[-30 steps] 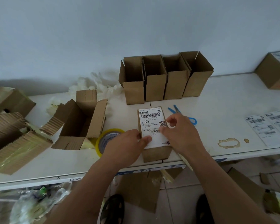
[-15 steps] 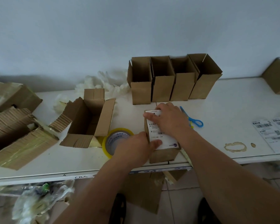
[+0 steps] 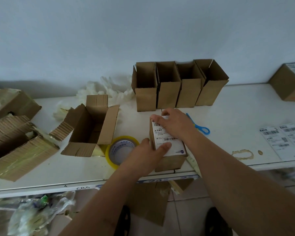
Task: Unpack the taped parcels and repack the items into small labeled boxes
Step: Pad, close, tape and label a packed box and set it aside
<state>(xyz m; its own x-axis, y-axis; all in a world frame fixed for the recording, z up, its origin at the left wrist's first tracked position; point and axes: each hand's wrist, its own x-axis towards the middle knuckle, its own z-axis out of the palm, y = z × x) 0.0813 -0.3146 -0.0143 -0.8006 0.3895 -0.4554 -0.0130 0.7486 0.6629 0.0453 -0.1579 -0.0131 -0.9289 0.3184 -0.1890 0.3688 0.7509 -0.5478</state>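
At the far left of the frame lie the opened taped parcels (image 3: 15, 143), their flaps torn, and next to them, left of centre, one open brown carton (image 3: 90, 132) that looks empty from here. Just right of it a yellow tape roll (image 3: 121, 150) lies flat on the white table (image 3: 237, 106). In the centre stands the small closed box (image 3: 169, 150) with a white shipping label (image 3: 167, 140) on its top. The left hand (image 3: 143, 155) holds its near left corner, thumb on the label and the other fingers curled at the side. The right hand (image 3: 174, 125) lies over the far end of the label with fingers bent, pressing it down. I judge the step is labelling this packed box. Behind stand four open small boxes (image 3: 179, 86), and blue scissors (image 3: 199, 126) and spare labels (image 3: 283, 138) lie toward the right. Next move probably needs smoothing the label edges fully, then putting the box aside.
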